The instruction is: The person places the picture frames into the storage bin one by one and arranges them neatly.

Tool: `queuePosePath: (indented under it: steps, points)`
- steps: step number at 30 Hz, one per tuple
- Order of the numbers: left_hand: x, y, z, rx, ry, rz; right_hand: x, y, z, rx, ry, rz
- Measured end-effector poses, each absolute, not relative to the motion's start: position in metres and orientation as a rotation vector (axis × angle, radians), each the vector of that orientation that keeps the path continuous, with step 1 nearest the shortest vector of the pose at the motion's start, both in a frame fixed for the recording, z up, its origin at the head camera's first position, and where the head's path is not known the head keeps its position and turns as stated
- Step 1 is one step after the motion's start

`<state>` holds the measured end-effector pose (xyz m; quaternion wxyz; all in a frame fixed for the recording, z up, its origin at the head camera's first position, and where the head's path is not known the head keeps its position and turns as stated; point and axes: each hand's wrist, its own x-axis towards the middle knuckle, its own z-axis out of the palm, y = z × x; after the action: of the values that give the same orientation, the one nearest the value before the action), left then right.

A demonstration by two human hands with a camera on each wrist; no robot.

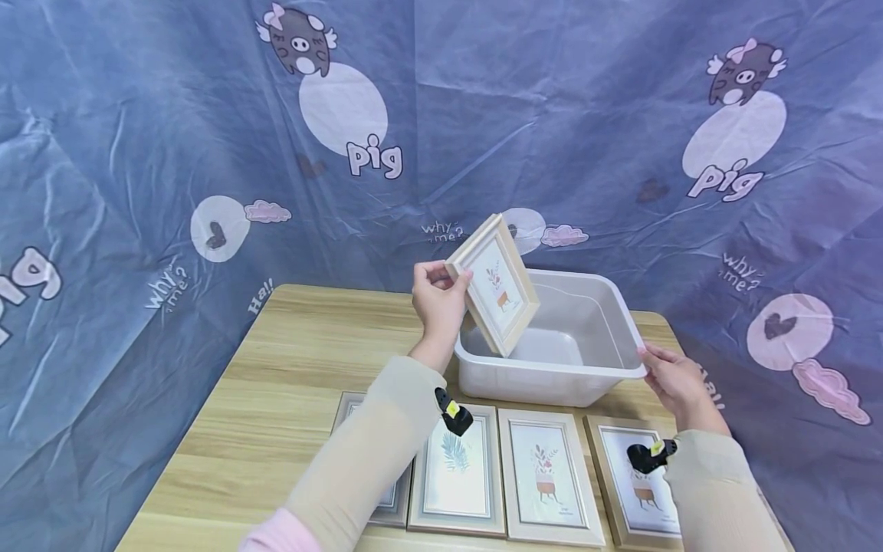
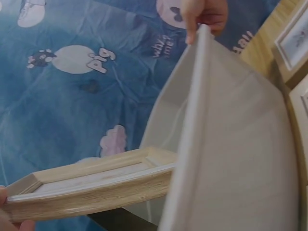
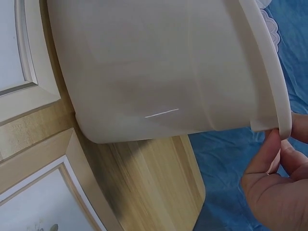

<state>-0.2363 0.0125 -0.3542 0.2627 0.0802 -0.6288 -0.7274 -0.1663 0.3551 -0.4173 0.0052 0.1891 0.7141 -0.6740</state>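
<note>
My left hand (image 1: 441, 303) pinches a light wood picture frame (image 1: 498, 287) by its upper left corner. The frame tilts over the left side of a pale grey plastic tub (image 1: 531, 383), its lower corner inside the rim. A plant-in-pot print shows behind its front. At the tub's front right corner my right hand (image 1: 679, 383) grips the rim, thumb and fingers around the lip, as the right wrist view shows in close-up with the hand (image 3: 279, 180). In the left wrist view the picture frame (image 2: 96, 190) dips past the tub's rim (image 2: 187, 139).
Several picture frames lie in a row before the tub: one with a blue leaf print (image 1: 455, 468), a cream one (image 1: 549, 479) and a tan one (image 1: 638, 491) partly behind the right wrist. The wooden table (image 1: 228, 445) meets a blue patterned cloth (image 1: 172, 115) behind.
</note>
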Motion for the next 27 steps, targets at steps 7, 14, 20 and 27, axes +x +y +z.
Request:
queuePosePath:
  steps: [7, 14, 20, 27]
  points:
    - [-0.234, 0.016, -0.375, 0.255, -1.732, -1.915, -0.167, 0.354, -0.417, 0.598, 2.208, -2.140]
    - [-0.228, 0.017, -0.387, 0.283, -1.784, -1.864, -0.166, 0.353, -0.416, 0.597, 2.169, -2.197]
    - [-0.225, 0.017, -0.398, 0.313, -1.850, -1.792, -0.165, 0.352, -0.416, 0.628, 2.166, -2.193]
    - [-0.221, 0.018, -0.407, 0.309, -1.932, -1.677, -0.163, 0.352, -0.418, 0.652, 2.172, -2.168]
